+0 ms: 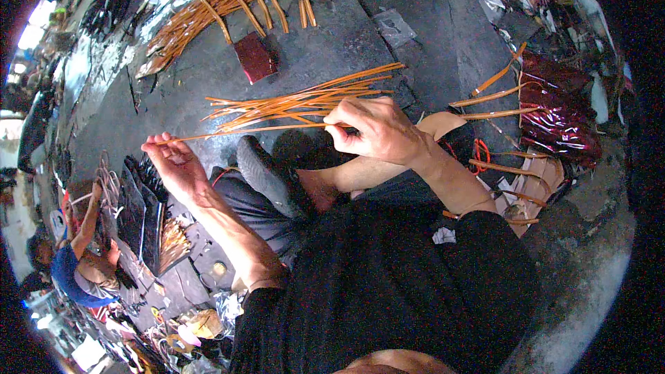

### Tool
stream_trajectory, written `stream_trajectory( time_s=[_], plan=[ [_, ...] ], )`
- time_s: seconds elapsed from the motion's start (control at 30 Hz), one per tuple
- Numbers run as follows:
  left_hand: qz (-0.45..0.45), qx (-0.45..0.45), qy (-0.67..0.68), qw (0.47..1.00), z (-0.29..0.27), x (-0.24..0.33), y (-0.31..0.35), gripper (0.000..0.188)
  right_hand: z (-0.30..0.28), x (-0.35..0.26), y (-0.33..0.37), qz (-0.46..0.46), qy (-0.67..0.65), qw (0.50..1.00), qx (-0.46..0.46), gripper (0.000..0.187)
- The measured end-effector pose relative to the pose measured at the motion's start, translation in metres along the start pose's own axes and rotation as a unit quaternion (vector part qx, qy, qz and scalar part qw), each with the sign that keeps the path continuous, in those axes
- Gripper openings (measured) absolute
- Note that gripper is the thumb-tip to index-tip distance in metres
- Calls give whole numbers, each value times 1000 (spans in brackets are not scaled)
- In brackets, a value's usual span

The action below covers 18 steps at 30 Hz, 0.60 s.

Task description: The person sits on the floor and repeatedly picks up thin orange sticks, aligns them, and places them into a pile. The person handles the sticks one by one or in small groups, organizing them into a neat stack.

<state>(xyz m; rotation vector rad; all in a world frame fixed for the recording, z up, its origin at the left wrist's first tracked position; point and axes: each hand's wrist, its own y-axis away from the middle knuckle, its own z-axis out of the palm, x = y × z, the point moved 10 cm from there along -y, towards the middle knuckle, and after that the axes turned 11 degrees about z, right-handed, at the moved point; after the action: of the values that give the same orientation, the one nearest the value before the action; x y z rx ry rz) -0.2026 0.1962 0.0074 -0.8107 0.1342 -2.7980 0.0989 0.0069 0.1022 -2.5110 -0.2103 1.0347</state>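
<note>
A thin orange-brown strip stretches across in front of me, nearly level, between my two hands. My left hand is palm up, with the fingertips pinched on the strip's left end. Closed in a loose fist, my right hand grips the strip between thumb and forefinger near its other end; the curled fingers hide that end. Just beyond, a loose pile of similar thin strips lies on the grey floor, partly behind the right hand.
A larger bundle of strips lies far left, near a dark red square piece and a clear plastic sheet. At right are a shiny dark red sheet and curved strips. Another person in a blue cap sits lower left.
</note>
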Motion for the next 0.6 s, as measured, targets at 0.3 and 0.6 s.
stream_trajectory(
  time_s=[0.3, 0.6],
  plan=[
    [-4, -13, 15, 1000, -52, 30, -41, 23, -8, 14, 18, -1, 15, 999, -30, 22],
    [-32, -15, 54, 998, -89, 42, -67, 22, -16, 21, 21, 46, 11, 999, -17, 21]
  ],
)
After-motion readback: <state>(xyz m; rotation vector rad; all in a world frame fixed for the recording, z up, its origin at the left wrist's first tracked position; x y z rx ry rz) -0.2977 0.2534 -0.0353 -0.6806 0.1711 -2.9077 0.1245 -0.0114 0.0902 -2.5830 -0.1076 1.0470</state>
